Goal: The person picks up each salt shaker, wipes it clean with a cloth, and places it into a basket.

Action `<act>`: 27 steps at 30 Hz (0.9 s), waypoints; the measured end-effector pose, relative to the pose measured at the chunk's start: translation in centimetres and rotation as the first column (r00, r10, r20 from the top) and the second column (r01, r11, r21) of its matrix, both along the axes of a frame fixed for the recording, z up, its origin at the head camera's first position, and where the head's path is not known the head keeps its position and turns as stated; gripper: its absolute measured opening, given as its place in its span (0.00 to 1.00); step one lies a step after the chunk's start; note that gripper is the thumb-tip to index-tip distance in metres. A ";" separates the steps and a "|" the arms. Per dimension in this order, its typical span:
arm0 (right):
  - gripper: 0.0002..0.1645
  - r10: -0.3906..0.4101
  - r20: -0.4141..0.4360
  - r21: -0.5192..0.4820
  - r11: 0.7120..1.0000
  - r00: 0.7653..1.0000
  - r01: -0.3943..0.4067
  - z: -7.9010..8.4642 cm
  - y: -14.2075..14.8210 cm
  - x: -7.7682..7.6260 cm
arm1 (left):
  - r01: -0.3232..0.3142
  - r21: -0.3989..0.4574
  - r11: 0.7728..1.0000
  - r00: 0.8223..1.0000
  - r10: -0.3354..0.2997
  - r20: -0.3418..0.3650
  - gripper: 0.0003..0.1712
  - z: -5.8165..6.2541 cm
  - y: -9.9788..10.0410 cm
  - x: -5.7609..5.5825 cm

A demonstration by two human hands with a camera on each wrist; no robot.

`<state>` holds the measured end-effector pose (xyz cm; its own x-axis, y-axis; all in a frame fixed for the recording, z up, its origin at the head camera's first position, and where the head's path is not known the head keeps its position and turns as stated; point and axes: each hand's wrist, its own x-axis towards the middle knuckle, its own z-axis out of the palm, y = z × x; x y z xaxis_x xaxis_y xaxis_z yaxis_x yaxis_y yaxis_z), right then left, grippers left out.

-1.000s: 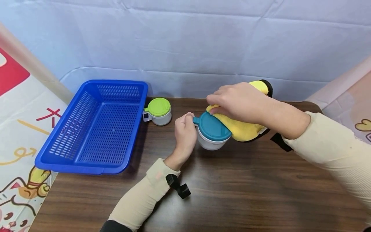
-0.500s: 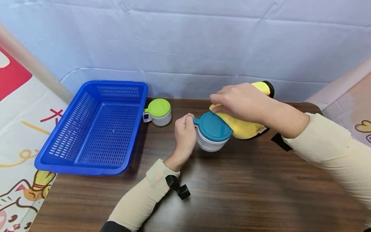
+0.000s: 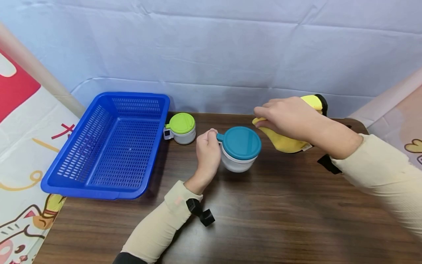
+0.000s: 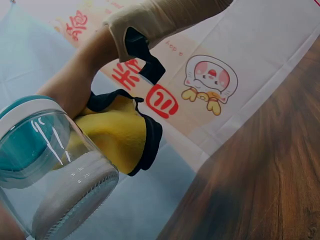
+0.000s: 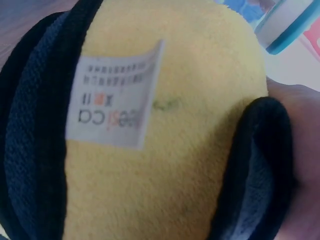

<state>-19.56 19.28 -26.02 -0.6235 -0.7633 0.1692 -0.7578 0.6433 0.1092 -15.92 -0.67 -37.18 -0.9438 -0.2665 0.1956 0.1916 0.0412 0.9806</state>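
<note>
My left hand [image 3: 208, 154] grips the handle of a seasoning jar [image 3: 238, 164], which has a teal lid [image 3: 242, 143] and a clear body. White contents lie at the bottom of the jar [image 4: 75, 195] in the left wrist view, where its base shows raised off the table. To the right, my right hand [image 3: 287, 115] holds a folded yellow cloth [image 3: 285, 142] with dark edging, apart from the lid. Close up in the right wrist view, the cloth [image 5: 190, 150] bears a white printed label [image 5: 115, 97] and hides most of that hand.
A blue plastic basket [image 3: 158, 146] stands on the left of the brown wooden table [image 3: 263, 220]. Beside it sits a smaller jar with a green lid [image 3: 182, 123]. A pale curtain [image 3: 211, 55] hangs along the table's back edge.
My right hand has drawn the yellow cloth off the teal lid and away to the right. The whole lid now shows. My left hand and the jar have shifted slightly left.
</note>
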 end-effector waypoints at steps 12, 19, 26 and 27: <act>0.18 0.043 -0.014 -0.059 0.997 0.999 -0.044 1.0 1.1 1.1 | -0.005 0.027 1.000 1.000 0.005 -0.002 0.23 0.3 -0.2 -0.1; 0.20 0.079 -0.004 -0.033 0.996 0.997 -0.079 1.9 1.2 3.0 | 0.004 0.023 1.000 1.000 -0.004 0.012 0.24 0.4 -0.3 -0.2; 0.17 0.177 -0.003 -0.047 0.983 0.984 -0.177 2.3 0.7 4.9 | 0.000 0.023 1.000 1.000 0.000 0.019 0.24 0.4 -0.2 -0.2; 0.17 0.185 -0.001 -0.045 0.982 0.983 -0.185 2.4 0.6 5.1 | 0.001 0.024 1.000 1.000 -0.001 0.020 0.24 0.4 -0.2 -0.2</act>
<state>-14.47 19.89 -23.67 -0.4732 -0.8570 0.2041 -0.8643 0.4965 0.0807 -16.14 -0.83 -36.78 -0.9477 -0.2698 0.1706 0.1722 0.0178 0.9849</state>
